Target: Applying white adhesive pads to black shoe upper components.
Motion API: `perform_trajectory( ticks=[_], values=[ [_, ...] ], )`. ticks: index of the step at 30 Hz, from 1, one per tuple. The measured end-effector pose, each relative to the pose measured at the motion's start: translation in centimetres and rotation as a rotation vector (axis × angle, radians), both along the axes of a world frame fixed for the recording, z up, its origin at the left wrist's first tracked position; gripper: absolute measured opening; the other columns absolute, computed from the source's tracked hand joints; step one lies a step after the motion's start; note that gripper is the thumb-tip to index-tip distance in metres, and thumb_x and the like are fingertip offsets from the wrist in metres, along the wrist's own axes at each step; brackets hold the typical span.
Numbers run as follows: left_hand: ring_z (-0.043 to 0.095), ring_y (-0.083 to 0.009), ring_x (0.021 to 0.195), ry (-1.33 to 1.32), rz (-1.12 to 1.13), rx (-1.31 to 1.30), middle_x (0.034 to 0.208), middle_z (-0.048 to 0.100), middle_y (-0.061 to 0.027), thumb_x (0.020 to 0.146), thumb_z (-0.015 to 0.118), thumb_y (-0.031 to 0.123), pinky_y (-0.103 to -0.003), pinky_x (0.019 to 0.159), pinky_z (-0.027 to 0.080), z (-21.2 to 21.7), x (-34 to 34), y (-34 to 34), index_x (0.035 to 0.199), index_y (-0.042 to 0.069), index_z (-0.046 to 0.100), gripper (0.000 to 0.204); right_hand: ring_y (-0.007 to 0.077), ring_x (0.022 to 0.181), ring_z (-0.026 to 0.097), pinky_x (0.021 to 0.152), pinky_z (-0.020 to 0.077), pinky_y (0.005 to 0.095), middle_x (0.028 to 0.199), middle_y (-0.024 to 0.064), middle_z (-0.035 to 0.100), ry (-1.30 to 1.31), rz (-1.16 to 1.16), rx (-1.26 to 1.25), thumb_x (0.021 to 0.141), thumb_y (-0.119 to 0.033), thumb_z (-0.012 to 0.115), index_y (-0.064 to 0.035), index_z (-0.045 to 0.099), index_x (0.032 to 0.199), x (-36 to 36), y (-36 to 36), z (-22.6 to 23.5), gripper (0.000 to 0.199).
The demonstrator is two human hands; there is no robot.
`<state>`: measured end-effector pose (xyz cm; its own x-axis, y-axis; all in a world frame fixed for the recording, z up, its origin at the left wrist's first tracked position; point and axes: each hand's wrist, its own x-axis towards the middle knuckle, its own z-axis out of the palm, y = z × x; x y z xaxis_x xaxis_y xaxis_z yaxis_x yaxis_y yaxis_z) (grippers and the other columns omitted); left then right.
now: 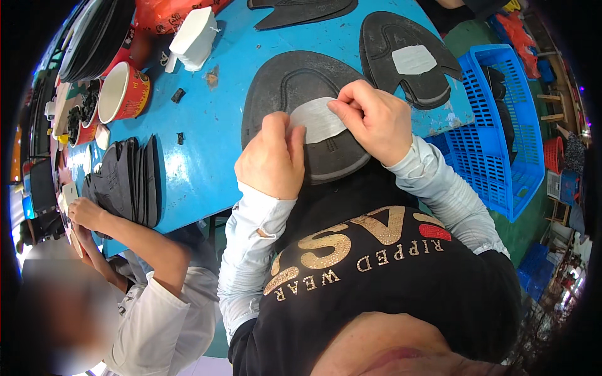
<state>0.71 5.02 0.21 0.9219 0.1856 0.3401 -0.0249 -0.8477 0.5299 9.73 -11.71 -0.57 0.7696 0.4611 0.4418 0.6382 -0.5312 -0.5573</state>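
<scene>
patch: pale grey patch [318, 121] lying on the dark shoe upper [307, 113], near edge of the blue table [207, 138]
left hand [273, 156]: fingers curled, thumb pressing the patch's left end
right hand [370, 119]: pinching the patch's right end
further out: second upper [407, 56] already patched, blue crate [501, 125] on the right, co-worker's hand [84, 213] by a stack of uppers [128, 182] on the left

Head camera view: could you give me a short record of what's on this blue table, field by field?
Left hand: presses the grey patch from its left edge
Right hand: pinches the patch's right edge
Under the patch: dark shoe-upper piece on the blue table
Beside it: second dark piece with a grey patch
Right: blue plastic basket
Left: another person's hand by a stack of dark pieces; red cup
</scene>
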Motion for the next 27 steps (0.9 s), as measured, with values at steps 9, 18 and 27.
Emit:
perform_trajectory(
  ticks=[9, 18, 27],
  values=[
    [0.063, -0.0280, 0.076, -0.259, -0.121, 0.264, 0.102, 0.062, -0.0151, 0.082, 0.068, 0.005, -0.035, 0.062, 0.051, 1.8, -0.8, 0.2, 0.120, 0.006, 0.060, 0.039, 0.0264, 0.087, 0.062, 0.074, 0.0488, 0.0348, 0.100, 0.0080, 0.063, -0.280, 0.221, 0.065, 0.073, -0.009, 0.074, -0.0072, 0.064, 0.105, 0.0, -1.5, 2.1, 0.033],
    [0.064, -0.0293, 0.083, -0.085, 0.000, 0.098, 0.101, 0.064, -0.0148, 0.079, 0.073, 0.010, -0.034, 0.070, 0.052, 0.6, -0.8, 1.3, 0.116, 0.002, 0.063, 0.038, 0.0272, 0.108, 0.052, 0.089, 0.0402, 0.0413, 0.111, 0.0065, 0.059, -0.089, 0.023, -0.209, 0.079, -0.024, 0.071, -0.0082, 0.065, 0.105, 1.0, -4.2, 0.8, 0.031],
    [0.064, -0.0278, 0.084, -0.112, -0.164, -0.030, 0.101, 0.063, -0.0143, 0.075, 0.076, 0.011, -0.035, 0.071, 0.052, 2.0, -0.8, 0.6, 0.110, 0.002, 0.064, 0.039, 0.0261, 0.096, 0.057, 0.082, 0.0431, 0.0374, 0.101, 0.0079, 0.062, 0.109, 0.071, 0.153, 0.075, -0.010, 0.072, -0.0080, 0.065, 0.088, 0.1, -3.2, 1.9, 0.015]
  ],
)
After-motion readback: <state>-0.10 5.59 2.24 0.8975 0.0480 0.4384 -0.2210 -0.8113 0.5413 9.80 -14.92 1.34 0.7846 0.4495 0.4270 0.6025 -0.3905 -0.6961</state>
